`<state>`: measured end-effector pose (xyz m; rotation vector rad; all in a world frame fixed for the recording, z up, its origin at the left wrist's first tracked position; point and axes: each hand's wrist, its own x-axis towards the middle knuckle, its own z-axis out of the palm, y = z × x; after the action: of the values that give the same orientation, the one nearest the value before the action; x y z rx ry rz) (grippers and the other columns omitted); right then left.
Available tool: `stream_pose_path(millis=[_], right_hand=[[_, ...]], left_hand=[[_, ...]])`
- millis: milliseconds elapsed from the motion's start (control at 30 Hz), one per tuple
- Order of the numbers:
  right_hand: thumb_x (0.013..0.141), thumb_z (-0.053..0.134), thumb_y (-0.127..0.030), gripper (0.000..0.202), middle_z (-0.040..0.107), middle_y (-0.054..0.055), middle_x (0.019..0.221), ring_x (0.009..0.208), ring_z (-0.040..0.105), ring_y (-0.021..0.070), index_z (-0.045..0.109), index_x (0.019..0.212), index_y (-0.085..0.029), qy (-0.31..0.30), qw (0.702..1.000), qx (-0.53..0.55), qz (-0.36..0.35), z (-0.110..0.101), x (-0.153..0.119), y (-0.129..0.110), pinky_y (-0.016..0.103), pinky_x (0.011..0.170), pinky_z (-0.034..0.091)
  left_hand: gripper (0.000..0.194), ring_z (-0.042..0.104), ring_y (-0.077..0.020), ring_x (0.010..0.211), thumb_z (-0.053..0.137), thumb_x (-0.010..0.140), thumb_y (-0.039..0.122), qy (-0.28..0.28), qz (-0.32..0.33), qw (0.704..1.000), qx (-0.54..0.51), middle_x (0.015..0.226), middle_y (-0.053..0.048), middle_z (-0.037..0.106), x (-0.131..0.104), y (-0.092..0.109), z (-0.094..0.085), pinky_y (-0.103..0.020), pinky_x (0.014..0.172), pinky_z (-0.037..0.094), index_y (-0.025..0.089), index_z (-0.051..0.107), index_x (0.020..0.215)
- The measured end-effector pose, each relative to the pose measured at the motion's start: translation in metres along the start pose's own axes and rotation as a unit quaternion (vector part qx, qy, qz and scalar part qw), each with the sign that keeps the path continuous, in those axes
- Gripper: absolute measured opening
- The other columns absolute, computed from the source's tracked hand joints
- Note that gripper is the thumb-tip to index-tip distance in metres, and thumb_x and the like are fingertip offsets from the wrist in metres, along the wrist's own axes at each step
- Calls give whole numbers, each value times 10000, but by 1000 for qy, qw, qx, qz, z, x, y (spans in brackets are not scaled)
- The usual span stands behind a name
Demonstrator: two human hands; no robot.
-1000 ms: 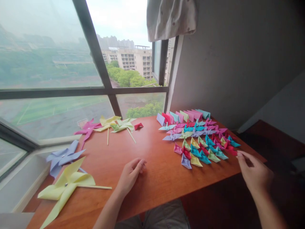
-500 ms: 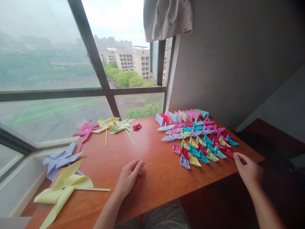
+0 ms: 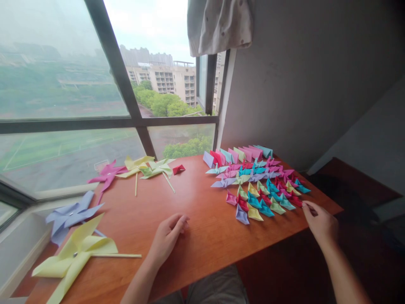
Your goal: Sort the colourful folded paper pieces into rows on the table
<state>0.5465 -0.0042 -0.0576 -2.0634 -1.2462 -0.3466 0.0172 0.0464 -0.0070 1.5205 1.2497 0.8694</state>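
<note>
Folded paper boats (image 3: pixel 253 212) in red, yellow, blue, green, pink and purple stand in close rows on the right of the table. At the right end of these rows, my right hand (image 3: pixel 321 223) pinches the tip of a red paper boat (image 3: pixel 296 200) between thumb and fingertips. My left hand (image 3: pixel 171 234) rests on the wood near the front edge, fingers curled in and thumb against them, with nothing visible in it. Behind the boats lie paper cranes (image 3: pixel 224 183) and a row of folded paper pieces (image 3: pixel 234 155).
Paper pinwheels on sticks lie along the window side: large yellow (image 3: pixel 76 253), purple (image 3: pixel 71 214), pink (image 3: pixel 109 174), yellow (image 3: pixel 135 165) and green (image 3: pixel 158 168). A small red folded paper (image 3: pixel 179 169) sits beside them. The wooden table (image 3: pixel 202 236) ends close to my lap.
The whole view has shifted slightly, so things appear a little further left. My right hand stays at the red boat, and my left hand keeps its place on the table.
</note>
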Motion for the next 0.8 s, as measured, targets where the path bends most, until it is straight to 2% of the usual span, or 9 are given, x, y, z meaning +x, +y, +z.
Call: stream_pose_path(millis=[200,300,367,467,567,667,733,800], right_hand=[[825,495,-527,455,741,108,803,713,687,255,742,939,-162,5,1000,-2,4,-7,0,-2,325,609,464],[837,498,-540,474,738,106,784,697,682,253,746,967,-157,19,1000,-5,7,-19,3,-17,325,601,460],[848,503,-539,474,736,101,776,683,676,239,748,983,-157,36,999,-2,5,-29,5,-36,318,609,466],[871,512,-514,448,740,97,811,693,674,216,745,1002,-154,64,998,23,-17,-42,6,-79,302,644,488],[898,523,-472,393,744,93,866,708,675,200,734,1015,-162,49,993,90,-57,-47,-4,-135,288,656,507],[927,525,-384,288,738,79,925,775,681,189,714,1024,-189,-5,974,192,-124,-42,-31,-198,286,720,525],[939,518,-296,226,726,72,962,843,677,178,696,1042,-203,-62,946,257,-187,-34,-55,-238,277,772,521],[946,494,-237,226,713,66,949,818,664,159,676,1077,-208,-135,913,307,-233,-24,-79,-272,259,754,513]], left_hand=[[409,569,-169,663,511,905,535,1,0,1000,-4,742,-41,651,0,0,0,-214,517,400,162,679,895],[399,568,-169,665,510,905,530,0,2,1000,-4,746,-37,645,-1,0,0,-214,516,396,166,673,888],[389,564,-167,664,507,906,525,-3,4,1000,-3,746,-32,640,-1,0,0,-215,516,393,170,665,886],[357,539,-150,624,539,890,513,3,9,1000,-4,683,-4,596,-1,-1,0,-215,528,387,176,616,803],[374,444,-112,526,612,836,505,41,16,999,-8,566,52,469,1,-4,2,-205,503,343,193,489,672],[400,382,-97,489,624,818,504,59,20,998,-10,533,72,411,3,-9,3,-199,474,304,206,428,637],[396,383,-98,478,618,821,502,62,18,998,-8,525,73,416,5,-10,4,-201,466,302,210,424,636],[386,396,-101,467,619,818,499,63,13,998,-5,520,72,432,5,-10,4,-205,464,310,213,429,641]])
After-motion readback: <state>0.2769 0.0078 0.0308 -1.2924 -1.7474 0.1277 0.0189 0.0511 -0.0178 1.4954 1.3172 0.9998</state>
